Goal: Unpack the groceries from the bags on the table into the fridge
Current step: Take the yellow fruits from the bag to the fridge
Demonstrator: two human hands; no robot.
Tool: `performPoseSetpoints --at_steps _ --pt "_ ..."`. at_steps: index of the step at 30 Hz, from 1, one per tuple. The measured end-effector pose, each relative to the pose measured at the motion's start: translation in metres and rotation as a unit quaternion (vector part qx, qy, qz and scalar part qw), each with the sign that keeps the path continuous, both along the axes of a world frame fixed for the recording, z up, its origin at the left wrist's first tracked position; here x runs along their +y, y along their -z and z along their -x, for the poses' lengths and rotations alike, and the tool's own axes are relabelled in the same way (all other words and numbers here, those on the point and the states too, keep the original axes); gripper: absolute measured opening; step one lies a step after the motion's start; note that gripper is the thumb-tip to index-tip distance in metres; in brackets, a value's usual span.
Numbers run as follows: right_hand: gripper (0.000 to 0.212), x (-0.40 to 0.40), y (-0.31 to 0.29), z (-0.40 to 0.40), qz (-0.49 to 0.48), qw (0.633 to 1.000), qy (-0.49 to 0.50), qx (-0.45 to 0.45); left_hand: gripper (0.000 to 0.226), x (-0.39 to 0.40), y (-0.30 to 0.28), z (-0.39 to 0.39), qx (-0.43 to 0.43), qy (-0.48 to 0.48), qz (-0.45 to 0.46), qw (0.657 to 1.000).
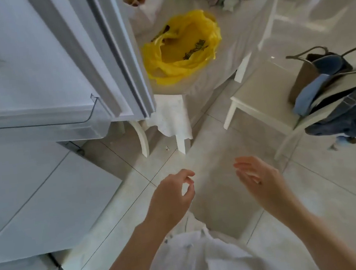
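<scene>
item: left hand (171, 194) and right hand (256, 176), both empty, fingers loose and apart. yellow bag (181, 47) lies open on table (240, 30), beside the open fridge door (55, 60). advice: reach round the door edge, lift contents from beneath.

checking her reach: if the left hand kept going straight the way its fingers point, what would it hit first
Probably the table, at its draped near corner, below the yellow bag. The left hand holds nothing, and nothing shows between; depth is unclear.

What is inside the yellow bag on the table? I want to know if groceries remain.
The yellow bag lies open and slumped; only its yellow lining shows. Its folds could hide something small.
</scene>
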State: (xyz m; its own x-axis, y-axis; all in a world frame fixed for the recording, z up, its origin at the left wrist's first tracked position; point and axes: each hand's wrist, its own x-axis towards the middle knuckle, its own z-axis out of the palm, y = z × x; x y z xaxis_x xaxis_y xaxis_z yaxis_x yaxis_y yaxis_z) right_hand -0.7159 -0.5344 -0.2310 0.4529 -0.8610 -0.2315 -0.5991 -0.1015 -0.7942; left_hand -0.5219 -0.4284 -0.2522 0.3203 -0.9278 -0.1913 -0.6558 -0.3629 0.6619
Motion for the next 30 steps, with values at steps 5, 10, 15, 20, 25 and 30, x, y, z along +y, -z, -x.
performPoseSetpoints --at_steps 5,10,15,20,25,30 --pt "0.033 -0.045 0.017 0.026 -0.075 0.996 0.018 0.045 0.023 -0.053 0.009 0.019 0.000 0.030 -0.032 0.999" --pt "0.032 -0.112 0.028 0.027 -0.087 0.995 0.023 0.040 0.024 -0.131 0.017 0.019 0.007 0.013 0.003 1.000" --pt "0.030 -0.205 0.029 0.006 -0.064 0.996 0.016 0.052 0.024 -0.224 0.023 0.004 0.023 -0.007 0.016 1.000" --pt "0.032 -0.295 0.021 -0.038 -0.066 0.992 -0.054 0.092 0.021 -0.322 0.006 -0.023 0.031 -0.034 0.044 0.998" --pt "0.027 -0.376 0.012 -0.080 -0.037 0.995 -0.068 0.067 0.018 -0.403 -0.003 -0.059 0.026 -0.056 0.052 0.997" --pt "0.030 -0.443 0.009 -0.124 -0.026 0.990 -0.121 0.071 0.019 -0.449 -0.002 -0.099 0.037 -0.108 0.064 0.991"
